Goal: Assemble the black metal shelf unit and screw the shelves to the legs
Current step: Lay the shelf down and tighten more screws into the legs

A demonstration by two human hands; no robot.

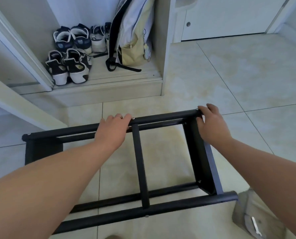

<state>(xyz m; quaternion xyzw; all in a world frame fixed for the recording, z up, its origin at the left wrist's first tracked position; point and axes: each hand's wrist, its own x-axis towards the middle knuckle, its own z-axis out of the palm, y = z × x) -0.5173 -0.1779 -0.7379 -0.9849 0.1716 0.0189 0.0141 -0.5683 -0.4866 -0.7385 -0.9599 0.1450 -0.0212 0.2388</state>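
Both bare forearms reach forward - the left from the near left, the right from the near right. The left hand (112, 131) lies palm-down, its fingers curled over the far black round metal tube (162, 117). The right hand (211, 125) grips that tube's right end, thumb on the near side.

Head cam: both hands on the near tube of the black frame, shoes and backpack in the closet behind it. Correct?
Not quite. In the head view both hands grip the far tube, not the near tube: the left hand at mid-length, the right hand at its right end. The shoes and backpack are in the closet behind the black frame, as stated.
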